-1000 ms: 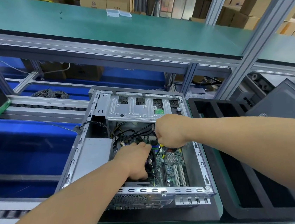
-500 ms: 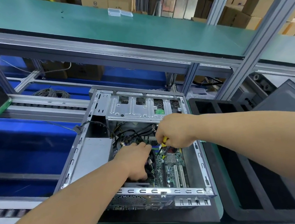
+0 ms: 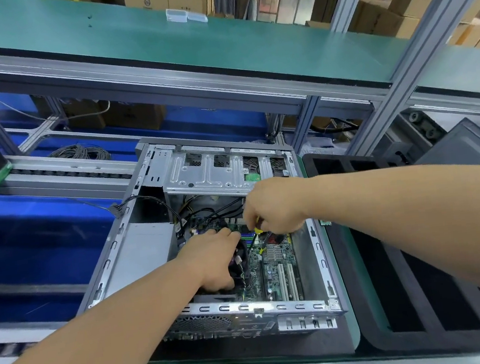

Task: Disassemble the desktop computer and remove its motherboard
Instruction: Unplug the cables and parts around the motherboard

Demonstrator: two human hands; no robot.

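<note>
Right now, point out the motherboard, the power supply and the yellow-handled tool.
motherboard (image 3: 275, 263): head view, on the green board beside the white slots.
power supply (image 3: 143, 252): head view, on its flat grey top.
yellow-handled tool (image 3: 257, 230): head view, on the yellow handle below the right hand (image 3: 271, 206).

fan (image 3: 239, 259) under my left hand (image 3: 211, 260): mostly hidden | yellow tool (image 3: 258, 230) in my right hand (image 3: 274, 207): only tip visible | motherboard (image 3: 278, 262) labels: unreadable
</note>
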